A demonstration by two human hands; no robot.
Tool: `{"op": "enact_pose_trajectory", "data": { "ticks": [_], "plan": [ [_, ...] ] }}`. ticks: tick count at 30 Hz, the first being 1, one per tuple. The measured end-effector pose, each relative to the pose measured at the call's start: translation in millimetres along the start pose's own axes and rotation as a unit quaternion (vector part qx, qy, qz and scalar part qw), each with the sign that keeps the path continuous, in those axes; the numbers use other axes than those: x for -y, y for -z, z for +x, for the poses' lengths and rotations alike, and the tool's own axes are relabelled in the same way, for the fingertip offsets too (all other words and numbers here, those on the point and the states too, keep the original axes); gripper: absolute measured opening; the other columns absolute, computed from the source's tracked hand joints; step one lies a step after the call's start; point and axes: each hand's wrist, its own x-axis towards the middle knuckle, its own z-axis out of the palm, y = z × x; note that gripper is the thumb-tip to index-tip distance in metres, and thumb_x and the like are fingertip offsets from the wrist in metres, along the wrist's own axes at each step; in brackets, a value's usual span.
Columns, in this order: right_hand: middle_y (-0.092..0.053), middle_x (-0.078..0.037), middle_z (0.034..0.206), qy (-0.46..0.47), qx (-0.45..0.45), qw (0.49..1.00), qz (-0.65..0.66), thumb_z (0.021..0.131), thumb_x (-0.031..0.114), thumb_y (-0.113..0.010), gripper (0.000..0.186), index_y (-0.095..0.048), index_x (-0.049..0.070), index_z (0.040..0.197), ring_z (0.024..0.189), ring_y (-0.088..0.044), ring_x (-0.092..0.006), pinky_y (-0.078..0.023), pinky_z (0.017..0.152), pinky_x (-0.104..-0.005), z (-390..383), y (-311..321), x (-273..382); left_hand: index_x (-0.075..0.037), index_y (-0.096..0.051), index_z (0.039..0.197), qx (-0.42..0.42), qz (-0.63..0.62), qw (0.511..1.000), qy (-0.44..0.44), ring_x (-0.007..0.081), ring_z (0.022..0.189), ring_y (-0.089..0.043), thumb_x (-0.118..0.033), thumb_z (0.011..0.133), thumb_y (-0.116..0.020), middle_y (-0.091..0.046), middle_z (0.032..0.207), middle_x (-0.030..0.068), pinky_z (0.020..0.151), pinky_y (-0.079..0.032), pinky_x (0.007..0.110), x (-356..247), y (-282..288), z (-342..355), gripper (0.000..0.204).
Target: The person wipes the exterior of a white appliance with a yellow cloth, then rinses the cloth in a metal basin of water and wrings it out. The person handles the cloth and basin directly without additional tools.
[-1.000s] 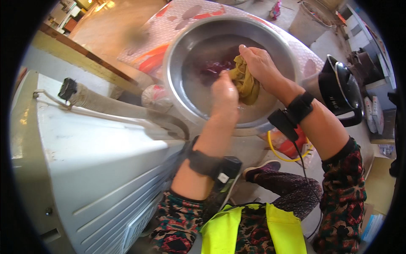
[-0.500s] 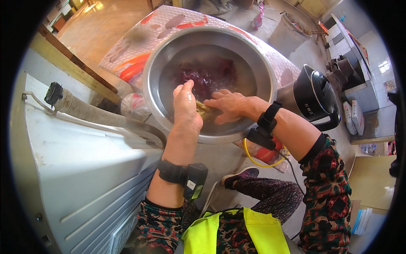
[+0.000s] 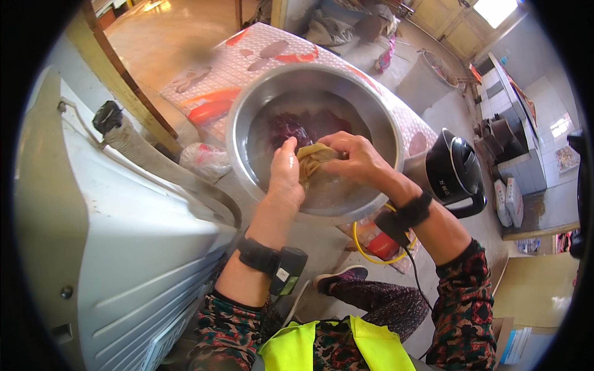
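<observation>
Over a wide steel basin (image 3: 238, 145) of cloudy water, both hands hold a crumpled yellowish-tan cloth (image 3: 314, 156). My right hand (image 3: 359, 162) has its fingers curled over the cloth's right and upper side, closed on it. On the other side my left hand (image 3: 286, 172) presses against the cloth's left edge, thumb up; its fingers are partly hidden behind the hand. Farther back in the water a dark red cloth (image 3: 289, 128) lies mostly submerged, just beyond my fingertips.
The basin stands on a low table with a patterned cover (image 3: 272, 46). Close on its right is a black and steel kettle (image 3: 455, 170). A white ribbed appliance (image 3: 148, 247) with a grey hose (image 3: 179, 176) fills the left. A yellow cable (image 3: 365, 250) loops below the basin.
The tan cloth has come up out of the water between my hands. My right hand has gone from spread and flat to curled around it. The view has shifted slightly.
</observation>
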Motion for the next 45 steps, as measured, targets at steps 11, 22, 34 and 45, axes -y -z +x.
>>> {"op": "enact_pose_trajectory", "data": {
  "ticks": [11, 22, 34, 45],
  "plan": [
    [-0.06, -0.021, 0.104, -0.015, -0.219, 0.97, -0.103, 0.089, 0.041, -0.06, 0.045, -0.055, 0.003, 0.112, 0.096, -0.057, -0.0399, -0.047, 0.08, -0.0467, 5, -69, 33, -0.016, -0.04, 0.133, 0.312, -0.147, 0.936, 0.061, 0.0302, 0.104, -0.063, -0.031, 0.097, -0.052, -0.063, 0.119, 0.0117, 0.087, -0.053, 0.046, 21, 16, 35, 0.041],
    [-0.064, -0.019, 0.087, -0.067, -0.2, 0.97, -0.12, 0.093, 0.031, -0.053, 0.027, -0.059, 0.005, 0.097, 0.085, -0.062, -0.0404, -0.047, 0.074, -0.0479, 22, -43, 28, -0.012, -0.06, 0.109, 0.096, 0.124, 0.986, -0.062, 0.0178, 0.087, -0.063, -0.044, 0.099, -0.042, -0.063, 0.1, 0.0025, 0.071, -0.054, 0.038, 26, -4, 12, 0.038],
    [-0.069, -0.024, 0.085, -0.326, -0.052, 0.943, -0.027, 0.086, 0.037, -0.052, 0.041, -0.071, 0.001, 0.085, 0.084, -0.067, -0.0384, -0.051, 0.077, -0.0455, 26, -10, -15, -0.003, -0.068, 0.093, 0.02, 0.661, 0.667, -0.343, 0.0469, 0.083, -0.064, -0.04, 0.098, -0.042, -0.067, 0.083, 0.0257, 0.076, -0.049, 0.054, 29, -6, -6, 0.045],
    [-0.072, -0.013, 0.095, -0.269, 0.085, 0.942, -0.181, 0.074, 0.045, -0.066, 0.04, -0.074, 0.011, 0.093, 0.096, -0.067, -0.0315, -0.052, 0.084, -0.0422, 10, 12, -33, -0.003, -0.062, 0.096, 0.117, 0.271, 0.945, -0.14, 0.0128, 0.093, -0.052, -0.011, 0.087, -0.063, -0.06, 0.095, 0.0031, 0.087, -0.041, 0.028, 9, 9, 5, 0.012]
  ]
}}
